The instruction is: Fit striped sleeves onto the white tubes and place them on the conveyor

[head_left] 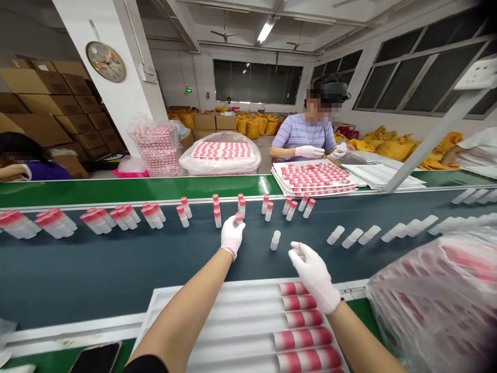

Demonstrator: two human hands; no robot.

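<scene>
My left hand (232,234), in a white glove, is closed on a small pink-capped tube (238,218) and holds it upright on the dark conveyor belt (116,264). My right hand (312,273), also gloved, hovers over the belt with its fingers pinched near a white tube (275,240); I cannot see anything in them. A row of pink-capped tubes (182,212) stands along the far side of the belt. White tubes (349,236) lie on the belt to the right. A white grooved tray (217,321) below my arms holds rows of pink caps (303,336).
Across the belt a person (306,135) in gloves works over a tray of pink caps (314,176). A plastic bag of pink pieces (438,300) sits at right. A phone (95,357) lies at lower left. Cardboard boxes (50,98) stack at the left wall.
</scene>
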